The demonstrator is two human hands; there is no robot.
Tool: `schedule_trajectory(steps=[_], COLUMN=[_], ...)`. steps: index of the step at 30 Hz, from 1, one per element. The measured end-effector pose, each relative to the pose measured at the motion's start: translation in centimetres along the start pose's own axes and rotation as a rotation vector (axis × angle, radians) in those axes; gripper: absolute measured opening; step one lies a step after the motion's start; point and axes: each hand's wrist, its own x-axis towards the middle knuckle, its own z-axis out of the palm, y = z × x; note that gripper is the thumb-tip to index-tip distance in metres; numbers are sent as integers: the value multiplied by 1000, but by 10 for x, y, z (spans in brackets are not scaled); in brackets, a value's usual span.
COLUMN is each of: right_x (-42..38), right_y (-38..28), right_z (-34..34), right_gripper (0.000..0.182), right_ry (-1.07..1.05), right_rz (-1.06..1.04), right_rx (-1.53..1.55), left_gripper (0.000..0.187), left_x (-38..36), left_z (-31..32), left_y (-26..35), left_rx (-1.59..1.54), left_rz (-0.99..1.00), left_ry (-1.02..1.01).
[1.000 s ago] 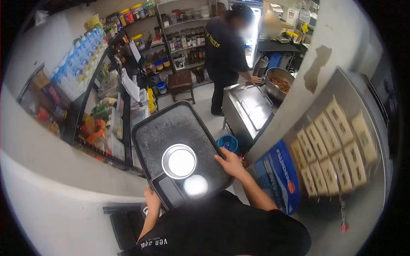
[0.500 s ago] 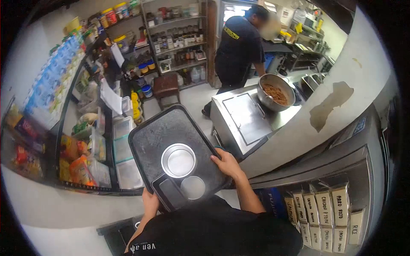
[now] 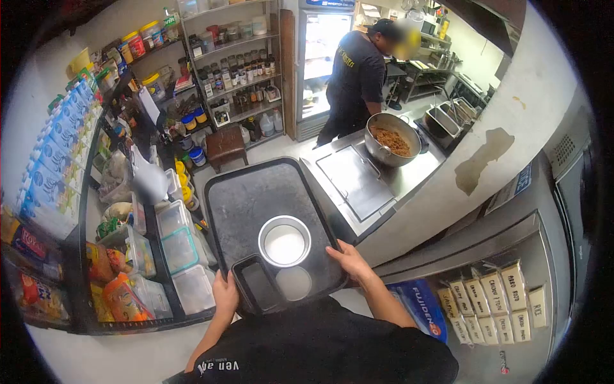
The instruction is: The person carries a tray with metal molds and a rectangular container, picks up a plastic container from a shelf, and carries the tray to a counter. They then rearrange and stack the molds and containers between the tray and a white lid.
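Note:
A black rectangular tray [image 3: 256, 189] is held out in front of my body. My left hand [image 3: 225, 293] grips its near left edge, and my right hand [image 3: 348, 261] clasps the right edge with the thumb on top. On the tray stands a round silver cake pan [image 3: 285, 262]. Nearer to me lies a flat round whitish disc [image 3: 294, 283], and beside it a dark rectangular loaf pan [image 3: 256, 281]. The fingers beneath the tray are hidden.
At right, a large pot [image 3: 384, 157] of brown food stands on a steel counter [image 3: 416, 185], with a co-worker [image 3: 355, 73] behind it. Shelves with plastic bins [image 3: 195, 288] run along the left. A brown stool [image 3: 225, 148] stands ahead, before a jar rack [image 3: 240, 64].
The view has turned, and the tray now sits straighter and slightly farther right in it. Both hands keep their hold. The co-worker remains beside the pot; a lit fridge shows more fully.

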Motion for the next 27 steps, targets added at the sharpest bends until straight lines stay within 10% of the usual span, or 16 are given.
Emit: schedule_trajectory(steps=[10, 12, 13, 15, 27], right_x=[39, 81, 87, 117, 135], right_y=[-46, -20, -44, -44, -37], right_z=[122, 140, 149, 154, 134], right_gripper=[81, 66, 62, 59, 38], right_ry=[22, -62, -102, -180, -60], right_rz=[111, -11, -39, -105, -127], right_rx=[-331, -206, -218, -248, -106], left_gripper=[31, 33, 33, 31, 28], left_x=[66, 76, 106, 104, 151], left_z=[-109, -124, -145, -142, -106], left_y=[-61, -45, -142, -27, -39], left_rx=[409, 141, 143, 33, 109], left_rz=[-119, 31, -41, -96, -7], left_ry=[24, 75, 186, 45, -2])
